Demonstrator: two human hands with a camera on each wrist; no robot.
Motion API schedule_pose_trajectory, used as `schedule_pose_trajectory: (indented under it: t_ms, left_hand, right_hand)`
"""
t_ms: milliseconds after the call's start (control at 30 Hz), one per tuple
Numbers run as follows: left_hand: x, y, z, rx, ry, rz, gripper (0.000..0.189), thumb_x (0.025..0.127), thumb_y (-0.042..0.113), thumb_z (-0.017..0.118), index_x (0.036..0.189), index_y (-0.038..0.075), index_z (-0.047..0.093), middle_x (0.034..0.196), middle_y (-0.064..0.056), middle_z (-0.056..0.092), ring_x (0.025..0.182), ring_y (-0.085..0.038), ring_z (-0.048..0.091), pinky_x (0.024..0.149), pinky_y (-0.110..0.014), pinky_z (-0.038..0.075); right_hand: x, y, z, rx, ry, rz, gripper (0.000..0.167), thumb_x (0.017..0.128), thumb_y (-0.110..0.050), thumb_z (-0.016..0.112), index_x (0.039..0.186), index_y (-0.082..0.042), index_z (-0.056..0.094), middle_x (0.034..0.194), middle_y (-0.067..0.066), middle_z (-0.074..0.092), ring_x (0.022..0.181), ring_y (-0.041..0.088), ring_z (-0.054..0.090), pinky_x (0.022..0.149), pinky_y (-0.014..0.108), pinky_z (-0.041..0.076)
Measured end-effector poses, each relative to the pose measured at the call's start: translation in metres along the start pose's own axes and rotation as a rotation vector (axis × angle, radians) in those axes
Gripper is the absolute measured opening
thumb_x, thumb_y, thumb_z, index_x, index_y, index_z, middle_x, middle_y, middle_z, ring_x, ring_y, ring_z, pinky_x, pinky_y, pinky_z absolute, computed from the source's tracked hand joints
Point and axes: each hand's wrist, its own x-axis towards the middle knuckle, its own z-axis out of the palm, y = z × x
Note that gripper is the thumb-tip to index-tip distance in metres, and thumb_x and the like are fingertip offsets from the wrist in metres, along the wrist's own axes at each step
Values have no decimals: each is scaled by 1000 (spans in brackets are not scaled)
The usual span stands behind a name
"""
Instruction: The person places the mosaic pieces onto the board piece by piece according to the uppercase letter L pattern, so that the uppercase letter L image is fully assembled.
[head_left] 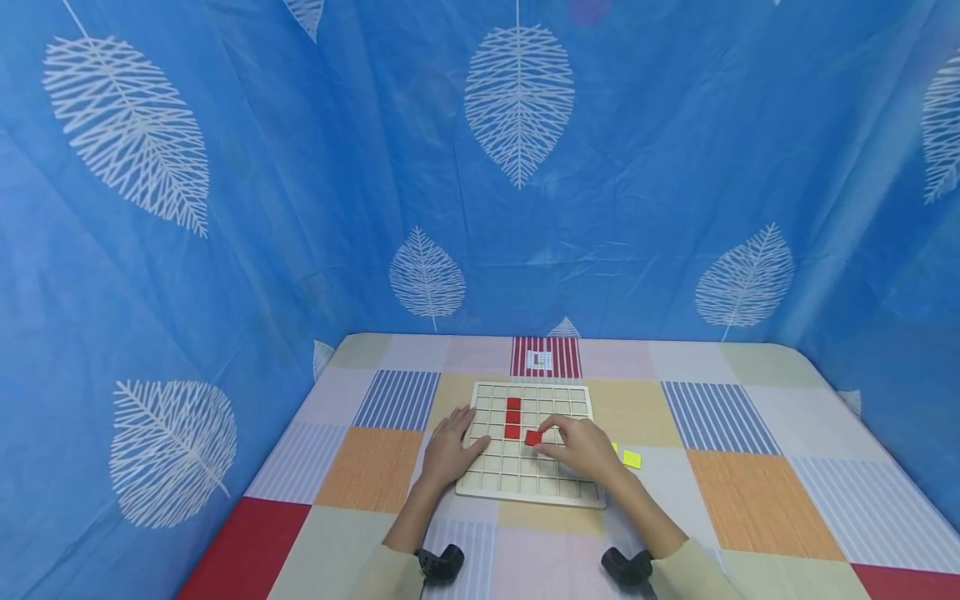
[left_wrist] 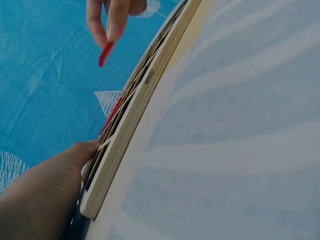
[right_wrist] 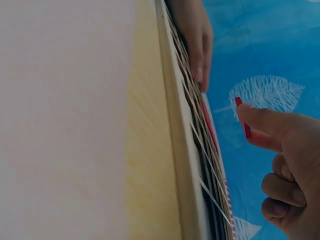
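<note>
A pale wooden grid board (head_left: 491, 482) lies on the table with a column of red square tiles (head_left: 512, 418) set in its upper middle. My right hand (head_left: 581, 447) pinches one red square tile (head_left: 533, 437) between thumb and forefinger. In the right wrist view that tile (right_wrist: 243, 118) is held on edge, above the grid, the other fingers curled in. My left hand (head_left: 447, 450) rests on the board's left edge with its fingers spread. The left wrist view shows the left thumb (left_wrist: 82, 152) lying along the board's rim.
Yellow square tiles (head_left: 632, 459) lie right of the board, one partly behind the right hand. A small card with a printed grid pattern (head_left: 539, 360) lies beyond the board. A patchwork cloth (head_left: 367, 467) covers the table, and a blue leaf-print curtain (head_left: 600, 208) hangs around it.
</note>
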Motion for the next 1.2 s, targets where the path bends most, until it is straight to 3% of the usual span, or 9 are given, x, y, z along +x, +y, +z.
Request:
schedule_pose_trajectory:
  t_ms: [167,300,400,933,1200]
  left_hand:
    - [1,0,0,6,-8,-10,64,86,45,59,135,6,47,140,-11,43,132,-28,33,108,-44,27]
    - [1,0,1,3,-11,-22,64,86,45,59,135,7,47,140,-11,43,132,-27,32,107,-45,27]
    - [1,0,1,13,-18,-23,64,86,46,58,136,7,46,140,-10,42,133,-27,32,108,-45,27]
    - [3,-1,-1,28,-15,-8,64,86,46,59,135,6,47,139,-10,44,132,-27,33,108,-43,27]
    - [1,-1,-1,21,13,33,63,86,45,59,133,4,48,137,-12,46,131,-28,35,109,-40,26]
  right_hand:
    - [8,-6,18,-34,-49,-18,23,75,-34,75,91,-20,69,46,-12,34,46,4,27,41,19,23]
    - [13,-9,25,-73,-70,-35,23,75,-33,75,90,-18,69,54,-11,52,51,5,39,47,21,35]
    - [15,-11,27,-72,-81,-53,23,74,-32,75,90,-16,69,59,-10,56,54,7,42,48,22,37]
    - [22,-17,31,-118,-126,-91,26,76,-34,75,93,-16,69,50,-13,45,48,6,36,44,21,32]
    - [20,-17,31,-113,-117,-87,28,75,-34,75,97,-19,69,56,-12,53,50,5,38,48,22,37]
